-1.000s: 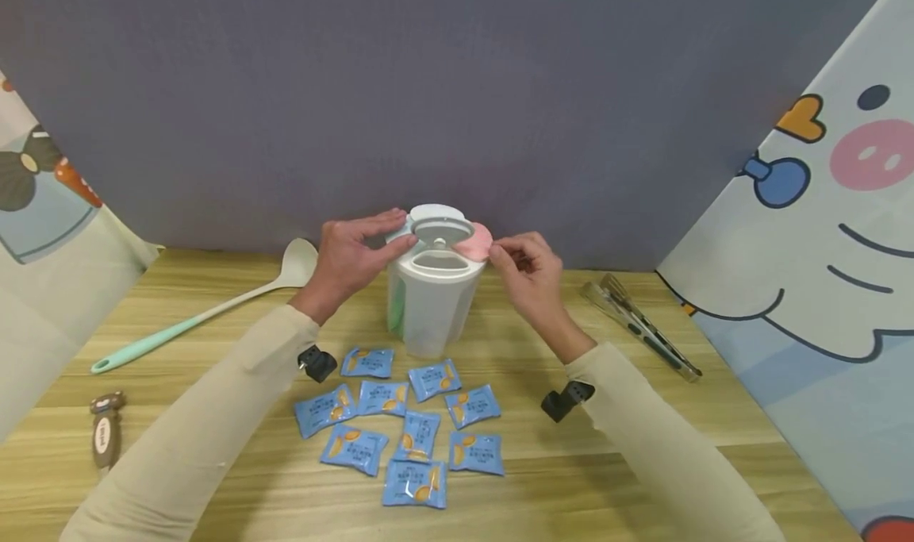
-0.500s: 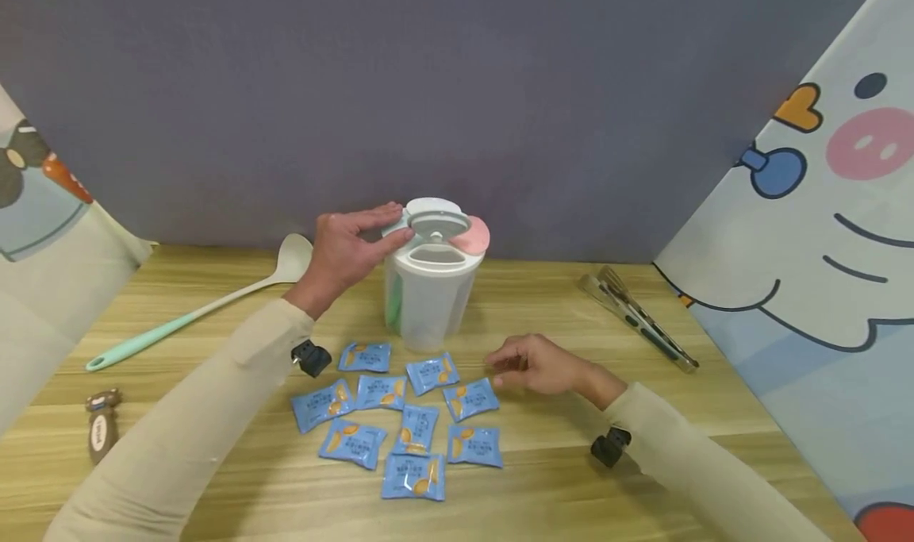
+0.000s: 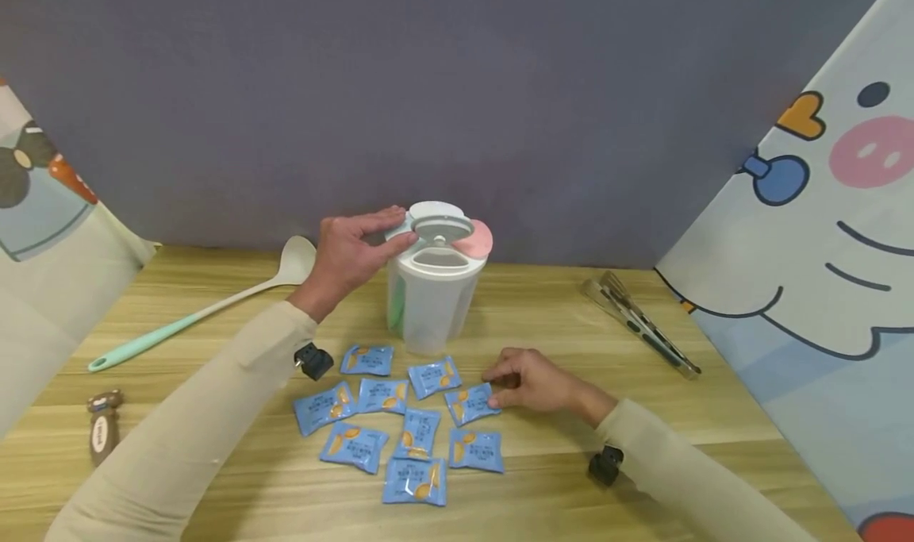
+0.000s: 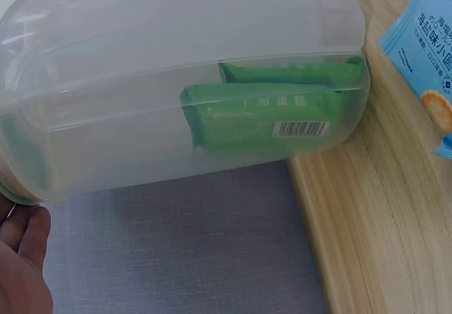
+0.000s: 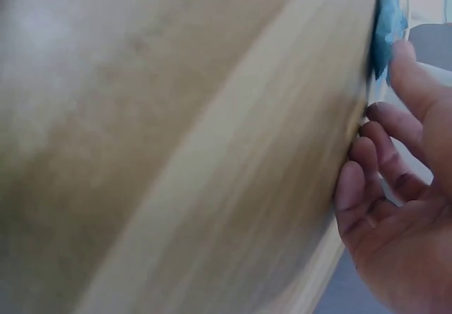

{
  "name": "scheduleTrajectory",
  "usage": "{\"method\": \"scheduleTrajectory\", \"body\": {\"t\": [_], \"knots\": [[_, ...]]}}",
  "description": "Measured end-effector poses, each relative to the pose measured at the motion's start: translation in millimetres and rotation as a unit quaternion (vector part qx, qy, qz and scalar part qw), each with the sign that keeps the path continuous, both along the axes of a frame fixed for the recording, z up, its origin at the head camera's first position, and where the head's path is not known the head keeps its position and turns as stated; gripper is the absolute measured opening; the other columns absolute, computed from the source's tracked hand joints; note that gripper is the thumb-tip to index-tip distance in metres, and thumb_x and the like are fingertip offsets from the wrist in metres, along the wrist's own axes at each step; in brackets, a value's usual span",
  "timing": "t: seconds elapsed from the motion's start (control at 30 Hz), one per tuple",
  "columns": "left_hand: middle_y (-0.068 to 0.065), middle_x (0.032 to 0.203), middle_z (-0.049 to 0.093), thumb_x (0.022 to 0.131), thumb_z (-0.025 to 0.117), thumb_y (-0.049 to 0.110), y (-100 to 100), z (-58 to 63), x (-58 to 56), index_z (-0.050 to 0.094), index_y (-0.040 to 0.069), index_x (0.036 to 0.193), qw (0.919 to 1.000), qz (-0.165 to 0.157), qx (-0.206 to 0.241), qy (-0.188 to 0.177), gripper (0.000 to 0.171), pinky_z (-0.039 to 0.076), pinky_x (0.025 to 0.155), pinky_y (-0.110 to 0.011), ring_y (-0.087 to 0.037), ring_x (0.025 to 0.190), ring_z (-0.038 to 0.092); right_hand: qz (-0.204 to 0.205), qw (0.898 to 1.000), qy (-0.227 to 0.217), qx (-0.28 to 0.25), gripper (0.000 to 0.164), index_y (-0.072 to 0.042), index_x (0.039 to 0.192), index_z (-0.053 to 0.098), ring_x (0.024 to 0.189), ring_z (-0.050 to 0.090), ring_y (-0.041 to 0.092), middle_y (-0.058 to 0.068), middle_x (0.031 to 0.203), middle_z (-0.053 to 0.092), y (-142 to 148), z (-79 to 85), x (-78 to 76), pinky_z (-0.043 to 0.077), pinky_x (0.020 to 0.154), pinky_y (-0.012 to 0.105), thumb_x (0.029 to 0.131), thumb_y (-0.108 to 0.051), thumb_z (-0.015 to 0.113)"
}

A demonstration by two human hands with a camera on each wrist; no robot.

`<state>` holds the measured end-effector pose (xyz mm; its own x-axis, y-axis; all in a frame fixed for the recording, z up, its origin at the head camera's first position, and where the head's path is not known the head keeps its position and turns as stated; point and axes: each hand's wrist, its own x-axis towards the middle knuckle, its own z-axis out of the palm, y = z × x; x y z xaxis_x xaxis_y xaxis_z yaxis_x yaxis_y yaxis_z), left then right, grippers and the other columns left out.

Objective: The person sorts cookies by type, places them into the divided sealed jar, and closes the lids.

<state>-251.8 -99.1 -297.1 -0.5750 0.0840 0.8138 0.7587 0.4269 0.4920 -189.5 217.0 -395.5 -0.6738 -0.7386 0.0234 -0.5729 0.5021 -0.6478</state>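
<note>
Head | left hand (image 3: pixel 350 253) outstretched on container (image 3: pixel 431 312), grip apart | right hand (image 3: pixel 540 382) low, thumb touching packet (image 3: pixel 471 405), grip apart

Ladle (image 3: pixel 203 313) at left, metal tongs (image 3: pixel 640 325) at right

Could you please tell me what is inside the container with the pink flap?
At least two green packets rest at the bottom of the translucent container. The rear one is partly covered; anything behind them is hidden.
</note>
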Motion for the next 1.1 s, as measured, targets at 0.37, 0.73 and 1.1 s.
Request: {"method": "scheduleTrajectory", "body": {"t": [0.37,0.73,1.1], "knots": [[-0.006,0.101,0.069,0.073,0.084,0.018,0,0.1,0.8,0.074,0.003,0.098,1.0,0.001,-0.001,-0.003,0.031,0.051,0.085,-0.035,-0.016,0.097,0.066,-0.014,1.0,-0.009,-0.019,0.014,-0.009,0.091,0.071,0.073,0.054,0.011,-0.002,0.083,0.059,2,-7.9,-0.4,0.049,0.063,0.024,0.08,-0.015,0.077],[-0.006,0.099,0.069,0.072,0.085,0.018,1,0.7,-0.7,0.074,0.003,0.097,1.0,-0.006,-0.001,0.003,0.03,0.052,0.084,-0.035,-0.016,0.097,0.066,0.01,0.992,-0.064,-0.105,0.006,-0.002,0.085,0.068,0.059,0.047,0.007,0.01,0.075,0.064,26,10.6,-5.6,0.041,0.049,0.022,0.087,0.003,0.066],[-0.006,0.101,0.069,0.073,0.084,0.02,0,2.0,0.6,0.074,0.004,0.097,0.9999,-0.006,-0.01,-0.009,0.031,0.051,0.086,-0.034,-0.015,0.098,0.065,-0.059,0.974,0.031,-0.214,0.013,0.001,0.089,0.069,0.063,0.053,0.015,0.011,0.081,0.066,34,54.4,-9.0,0.045,0.05,0.027,0.085,0.012,0.063]]}}
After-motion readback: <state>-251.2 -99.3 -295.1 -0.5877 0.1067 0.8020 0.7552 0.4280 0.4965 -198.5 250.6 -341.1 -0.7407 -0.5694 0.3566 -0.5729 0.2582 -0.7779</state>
